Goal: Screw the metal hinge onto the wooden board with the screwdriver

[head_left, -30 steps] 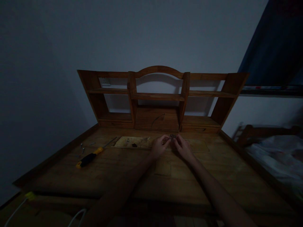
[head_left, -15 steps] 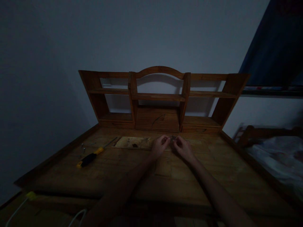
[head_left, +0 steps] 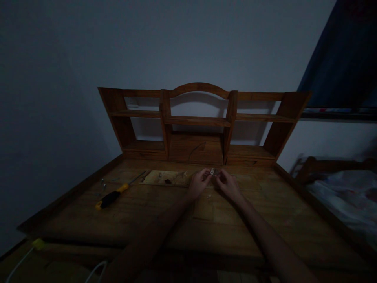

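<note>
Over the wooden desk (head_left: 176, 212) my two hands meet, both closed in a pinch. Between the fingertips of my left hand (head_left: 200, 181) and my right hand (head_left: 228, 182) is a small metal piece (head_left: 212, 171). Its left end shows a pale face with dark spots like holes; the rest is dark and partly covered by fingers. Behind my left hand lies a pale, stained wooden board (head_left: 161, 177), its right part hidden by the hands. A yellow-and-black screwdriver (head_left: 112, 198) rests to the left, its shaft pointing away toward the board.
Several small screws (head_left: 104, 186) sit on the desk left of the screwdriver. A wooden shelf unit (head_left: 197, 121) stands along the back against the wall. A tiny pale speck (head_left: 209, 195) lies below my hands. A white cord with a yellow end (head_left: 38, 243) is at front left.
The small metal piece has turned between my fingers, so its pale face with dark spots now shows. A tiny pale speck is now visible below my hands. The hands have barely moved.
</note>
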The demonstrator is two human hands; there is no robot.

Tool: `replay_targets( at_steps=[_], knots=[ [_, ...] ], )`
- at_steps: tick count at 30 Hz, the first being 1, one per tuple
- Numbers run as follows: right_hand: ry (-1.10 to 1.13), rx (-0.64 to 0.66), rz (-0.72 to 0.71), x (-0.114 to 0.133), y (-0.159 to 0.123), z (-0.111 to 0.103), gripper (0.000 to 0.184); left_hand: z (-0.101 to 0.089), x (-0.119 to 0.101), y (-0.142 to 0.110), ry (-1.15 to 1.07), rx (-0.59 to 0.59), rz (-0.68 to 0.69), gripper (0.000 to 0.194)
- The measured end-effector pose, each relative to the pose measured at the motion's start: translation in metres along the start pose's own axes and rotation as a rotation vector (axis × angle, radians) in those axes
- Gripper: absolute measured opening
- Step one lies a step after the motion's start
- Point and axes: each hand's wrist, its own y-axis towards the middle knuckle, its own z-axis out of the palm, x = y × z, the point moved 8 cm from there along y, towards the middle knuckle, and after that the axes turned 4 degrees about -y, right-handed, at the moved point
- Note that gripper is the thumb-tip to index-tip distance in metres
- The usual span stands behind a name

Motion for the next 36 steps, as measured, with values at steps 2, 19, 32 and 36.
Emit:
replay_targets(
  at_steps=[2, 19, 32, 36],
  knots=[
    [0.008, 0.008, 0.004, 0.001, 0.000, 0.000, 0.016, 0.001, 0.002, 0.000, 0.003, 0.002, -0.015, 0.018],
    [0.009, 0.025, -0.013, 0.003, 0.000, 0.000, 0.020, 0.001, -0.005, -0.003, -0.064, 0.032, -0.011, 0.028],
    [0.015, 0.019, 0.008, 0.006, -0.001, -0.004, 0.022, 0.000, -0.007, -0.002, 0.023, 0.025, 0.020, 0.019],
    [0.132, -0.006, 0.009, 0.007, -0.001, -0.004, 0.024, -0.002, -0.010, -0.003, 0.023, 0.006, 0.015, 0.021]
  ],
)
